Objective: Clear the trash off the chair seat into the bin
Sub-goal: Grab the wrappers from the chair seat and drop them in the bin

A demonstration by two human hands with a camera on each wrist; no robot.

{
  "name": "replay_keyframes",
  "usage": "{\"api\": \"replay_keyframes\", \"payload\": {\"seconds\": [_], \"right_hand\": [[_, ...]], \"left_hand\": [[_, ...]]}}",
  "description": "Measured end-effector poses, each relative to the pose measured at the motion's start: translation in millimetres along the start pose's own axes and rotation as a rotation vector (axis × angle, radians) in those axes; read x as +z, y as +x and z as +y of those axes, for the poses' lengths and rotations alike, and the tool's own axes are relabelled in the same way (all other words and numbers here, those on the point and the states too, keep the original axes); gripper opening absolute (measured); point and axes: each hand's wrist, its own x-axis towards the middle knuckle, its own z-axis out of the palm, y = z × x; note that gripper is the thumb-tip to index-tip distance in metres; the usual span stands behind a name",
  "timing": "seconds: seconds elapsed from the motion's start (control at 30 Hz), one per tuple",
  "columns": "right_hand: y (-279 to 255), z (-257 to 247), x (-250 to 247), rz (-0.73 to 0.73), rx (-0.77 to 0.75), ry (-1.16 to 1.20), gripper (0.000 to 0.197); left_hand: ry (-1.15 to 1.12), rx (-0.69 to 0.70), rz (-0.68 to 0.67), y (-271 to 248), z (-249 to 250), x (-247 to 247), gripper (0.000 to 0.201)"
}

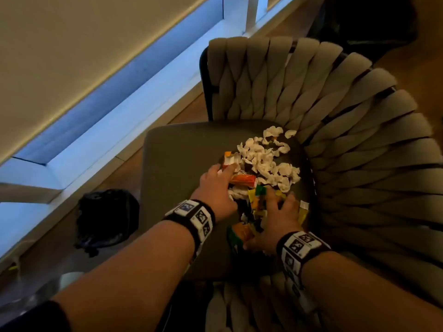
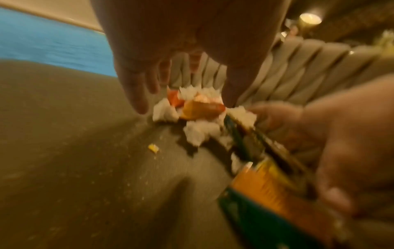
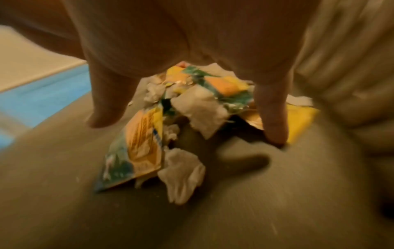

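A pile of trash lies on the grey chair seat (image 1: 177,152): white tissue scraps (image 1: 263,159) at the back, coloured snack wrappers (image 1: 256,204) nearer me. My left hand (image 1: 225,173) lies on the pile's left side, its straight fingers over an orange wrapper (image 1: 242,179). My right hand (image 1: 278,202) is spread over the wrappers on the right. In the right wrist view its fingers (image 3: 275,118) press down beside a yellow wrapper (image 3: 300,121) and a green-orange wrapper (image 3: 140,151). The bin (image 1: 107,219), lined with a black bag, stands on the floor left of the chair.
The chair's woven beige backrest (image 1: 335,116) curves round the back and right of the seat. A white window frame (image 1: 96,121) runs along the left above the wooden floor. A small yellow scrap (image 2: 154,148) and crumbs lie on the seat's left part.
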Motion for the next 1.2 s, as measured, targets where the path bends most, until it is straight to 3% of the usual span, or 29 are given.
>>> {"api": "replay_keyframes", "payload": {"seconds": [0.1,0.17,0.3,0.37,0.47,0.7,0.83,0.97,1.1,1.2], "right_hand": [[11,-11,9,-0.034,-0.077,-0.136,0.153],[19,-15,17,-0.052,-0.092,-0.154,0.144],[30,-16,31,0.09,-0.15,-0.187,0.09],[33,-17,33,0.134,-0.201,-0.188,0.076],[36,-18,32,0.097,-0.237,-0.208,0.075],[29,-18,12,0.134,-0.302,-0.132,0.048],[11,-23,-8,0.132,-0.246,-0.071,0.051],[-18,-28,-23,0.141,-0.199,0.078,0.03],[-44,-56,-33,0.155,-0.185,0.298,0.028],[-49,-89,-33,0.102,-0.109,0.537,0.023]], "left_hand": [[0.228,0.029,-0.096,20,-4,15,0.118],[0.299,0.029,-0.096,34,-9,23,0.117],[0.397,0.096,-0.017,48,-8,23,0.087],[0.357,0.129,-0.003,50,-7,21,0.065],[0.232,0.127,0.0,53,-12,20,0.045],[0.005,0.168,0.007,39,-42,2,0.032],[-0.135,0.194,0.013,18,-67,-19,0.029],[-0.382,0.054,0.223,-12,-112,-44,0.013],[-0.724,-0.33,0.473,-39,-197,-56,0.006],[-0.817,-0.598,0.568,-54,-267,-58,0.008]]}}
